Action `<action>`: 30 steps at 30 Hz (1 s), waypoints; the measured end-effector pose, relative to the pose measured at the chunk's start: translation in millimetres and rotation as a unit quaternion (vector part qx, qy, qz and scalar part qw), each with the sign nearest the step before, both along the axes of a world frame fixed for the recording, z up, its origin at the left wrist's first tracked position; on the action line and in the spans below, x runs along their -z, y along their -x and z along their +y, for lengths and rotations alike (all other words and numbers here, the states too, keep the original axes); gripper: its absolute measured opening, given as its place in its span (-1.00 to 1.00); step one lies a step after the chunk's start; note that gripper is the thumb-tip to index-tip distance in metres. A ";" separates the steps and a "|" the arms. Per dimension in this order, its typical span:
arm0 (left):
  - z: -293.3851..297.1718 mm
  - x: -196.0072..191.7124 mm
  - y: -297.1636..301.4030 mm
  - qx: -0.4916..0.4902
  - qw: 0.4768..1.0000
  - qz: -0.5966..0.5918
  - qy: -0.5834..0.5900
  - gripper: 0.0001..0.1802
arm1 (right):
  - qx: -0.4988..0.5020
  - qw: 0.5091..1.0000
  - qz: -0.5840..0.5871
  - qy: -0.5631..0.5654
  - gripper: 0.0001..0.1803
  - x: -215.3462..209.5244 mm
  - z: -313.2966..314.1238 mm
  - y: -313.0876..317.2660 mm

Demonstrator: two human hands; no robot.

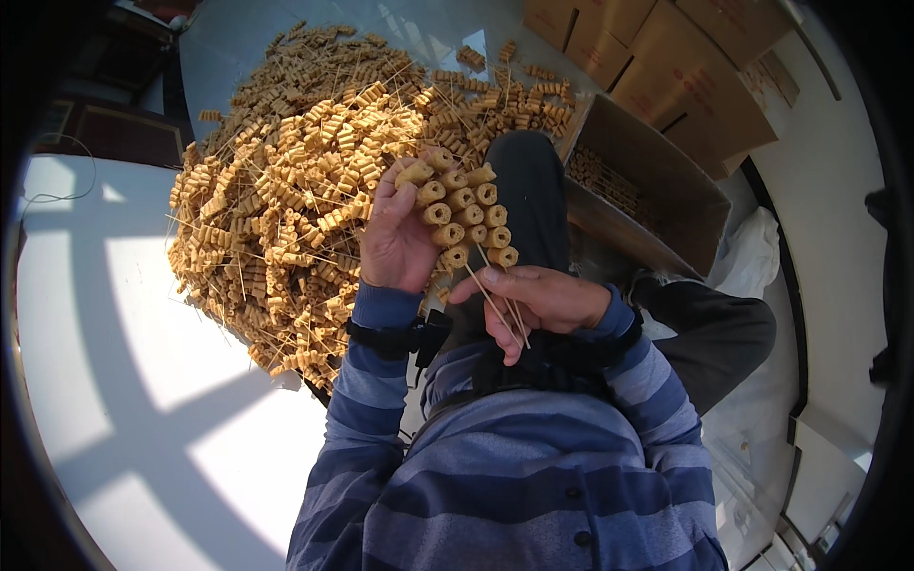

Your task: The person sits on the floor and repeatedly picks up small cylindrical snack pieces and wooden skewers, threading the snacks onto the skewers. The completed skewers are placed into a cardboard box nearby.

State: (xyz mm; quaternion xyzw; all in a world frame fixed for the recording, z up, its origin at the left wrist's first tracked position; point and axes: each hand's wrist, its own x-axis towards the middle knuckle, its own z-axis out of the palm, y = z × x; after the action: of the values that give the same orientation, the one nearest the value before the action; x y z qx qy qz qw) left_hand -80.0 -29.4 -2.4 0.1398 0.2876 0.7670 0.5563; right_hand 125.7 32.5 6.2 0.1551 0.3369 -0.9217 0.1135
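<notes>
A bunch of tan, hollow, ridged rolls point(460, 200) on thin wooden skewers point(495, 303) is held up in front of me, above my lap. The rolls sit in several short rows, with their open ends facing me. My left hand point(395, 238) wraps round the bunch from its left side, thumb along the near edge. Below the bunch, my right hand point(547, 300) has its fingers closed round the bare lower ends of the skewers. Part of the left fingers is hidden behind the rolls.
A large heap of similar skewered rolls point(276, 214) lies ahead and to the left, beside a white sunlit surface point(143, 285). On the right stands an open box point(681, 176) with more rolls inside. Cardboard cartons point(695, 95) are behind it, and a white plastic bag point(757, 252) lies beside it.
</notes>
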 end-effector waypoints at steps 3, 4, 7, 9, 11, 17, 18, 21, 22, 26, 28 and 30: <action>-2.1 -1.2 -3.2 0.005 1.000 0.012 0.012 -0.51 | 0.029 1.000 0.009 -0.001 -0.35 2.9 -4.1 1.4; -2.6 -2.2 -4.8 0.006 1.000 0.012 0.010 -0.49 | 0.028 0.999 0.019 0.004 -0.34 3.1 -4.2 1.8; -3.1 -4.7 -11.8 0.040 0.999 -0.019 -0.001 -0.44 | 0.031 0.999 0.023 0.011 -0.36 1.3 -6.3 3.2; -4.0 -5.4 -17.2 0.037 0.999 -0.025 0.017 -0.40 | 0.032 0.999 0.028 0.013 -0.38 -1.6 -7.8 4.0; -4.8 -5.9 -19.9 0.032 0.999 -0.020 -0.005 -0.41 | 0.037 0.998 0.051 0.020 -0.41 -5.5 -10.2 3.5; -10.7 -11.8 -20.6 0.045 0.997 -0.063 -0.025 -0.40 | 0.060 0.996 -0.018 0.062 -0.52 -17.3 -13.9 1.0; -12.0 -10.9 -19.8 0.043 0.997 -0.060 -0.033 -0.36 | 0.064 0.997 -0.009 0.051 -0.55 -18.4 -13.5 2.4; -24.5 4.1 -9.2 0.034 0.998 -0.051 -0.029 -0.29 | 0.119 0.992 -0.038 0.020 -0.60 -20.5 -13.5 5.0; -33.3 12.6 0.5 0.026 0.999 -0.029 -0.011 -0.29 | 0.146 0.988 -0.049 0.010 -0.61 -20.8 -13.3 4.9; -87.8 54.1 76.9 -0.082 0.928 0.263 0.249 -0.39 | 0.215 0.974 -0.065 -0.003 -0.63 -18.7 -13.0 2.8; -129.0 67.3 144.9 -0.173 0.712 0.565 0.380 -0.47 | 0.216 0.973 -0.075 -0.021 -0.63 -16.8 -12.9 1.3; -168.0 71.0 219.4 -0.226 0.488 0.679 0.499 -0.47 | 0.210 0.974 -0.077 -0.028 -0.63 -14.6 -12.5 1.7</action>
State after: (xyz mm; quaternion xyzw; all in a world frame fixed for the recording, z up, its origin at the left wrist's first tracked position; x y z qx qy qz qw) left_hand -299.4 -197.5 -73.5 0.2463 0.9327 0.2620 -0.0276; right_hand 124.0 19.9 20.8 0.2961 0.3130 -0.9004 -0.0609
